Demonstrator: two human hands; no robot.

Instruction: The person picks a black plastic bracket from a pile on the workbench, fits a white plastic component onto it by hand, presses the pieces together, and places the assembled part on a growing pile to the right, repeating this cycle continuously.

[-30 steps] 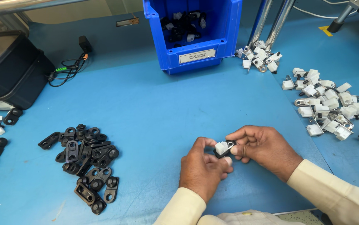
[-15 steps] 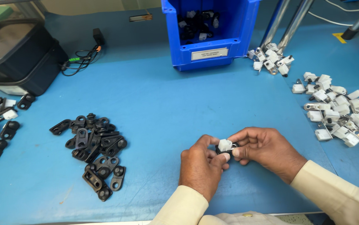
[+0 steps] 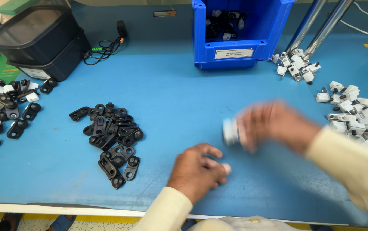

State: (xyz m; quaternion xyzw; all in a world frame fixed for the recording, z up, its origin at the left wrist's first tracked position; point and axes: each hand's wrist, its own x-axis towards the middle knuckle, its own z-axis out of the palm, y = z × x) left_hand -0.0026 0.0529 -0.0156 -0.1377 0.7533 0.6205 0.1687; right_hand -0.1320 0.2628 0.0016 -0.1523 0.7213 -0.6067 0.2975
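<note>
Right of black brackets (image 3: 111, 137), left hand (image 3: 196, 171) loosely curled, blurred right hand (image 3: 273, 126) pinching white part (image 3: 231, 131).

A white rectangular label (image 3: 234, 54) sits on the blue bin's (image 3: 201, 42) front wall.

Blue table (image 3: 184, 98), blue bin (image 3: 239, 42), black brackets (image 3: 111, 137), white clips (image 3: 355, 111)

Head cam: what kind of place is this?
Probably a factory assembly bench: sorted piles of identical black brackets and white fittings on a blue worktop, plus a blue parts bin. The right hand carries one blurred white part.
</note>
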